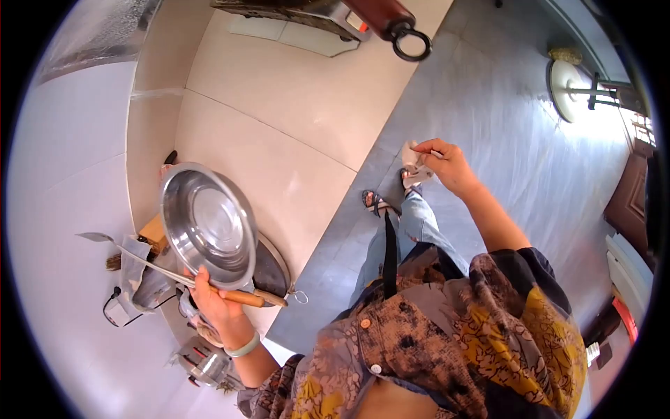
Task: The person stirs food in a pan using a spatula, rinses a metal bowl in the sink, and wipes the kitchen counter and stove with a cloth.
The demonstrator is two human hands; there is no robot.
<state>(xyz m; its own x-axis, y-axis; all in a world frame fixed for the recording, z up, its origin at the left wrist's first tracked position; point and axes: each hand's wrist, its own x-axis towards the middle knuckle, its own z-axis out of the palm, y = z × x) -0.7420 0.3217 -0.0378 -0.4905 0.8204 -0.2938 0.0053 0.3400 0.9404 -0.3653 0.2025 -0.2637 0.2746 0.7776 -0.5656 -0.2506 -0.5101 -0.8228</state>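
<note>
My left hand (215, 307) is closed on the rim of a shiny stainless steel bowl (213, 216) and on the wooden-handled spatula (241, 298). The bowl is tilted, its inside facing me, and nothing shows in it. The spatula's metal blade points away to the left. Out over the floor, my right hand (447, 166) pinches a crumpled whitish cloth or tissue (410, 157). It hangs between thumb and fingers, well apart from the bowl.
Beige counter (279, 126) runs along my left. A dark round pan (272, 269) lies partly behind the bowl. A dark red handle with a ring (384, 21) juts over the counter at the top. A knife block or metal holder (206, 363) stands near my left forearm.
</note>
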